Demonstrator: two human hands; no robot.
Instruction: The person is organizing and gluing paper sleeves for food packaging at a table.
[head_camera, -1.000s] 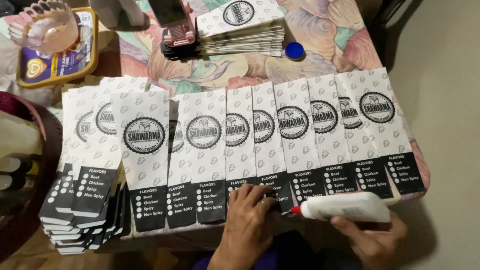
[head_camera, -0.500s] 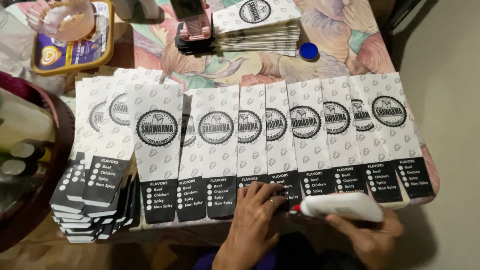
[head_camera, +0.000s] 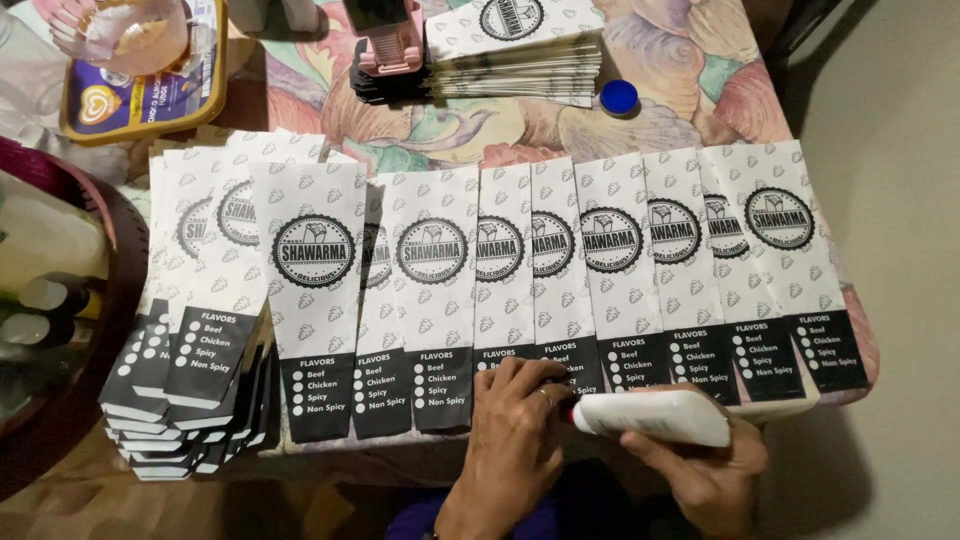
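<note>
The white plastic glue bottle (head_camera: 655, 416) lies sideways in the right hand (head_camera: 700, 470), whose grip wraps round it. Its red tip touches the black bottom of a white paper bag (head_camera: 512, 290) that the flat left hand (head_camera: 515, 430) presses down. I judge the work half done: a row waits on the tabletop (head_camera: 520, 125), with stacks beside and behind.

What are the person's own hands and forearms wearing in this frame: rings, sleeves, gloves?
Both hands are bare, no gloves. The left hand has a thin ring on one finger and a slim band at the wrist. The right hand shows no jewellery. No sleeves reach the wrists.
</note>
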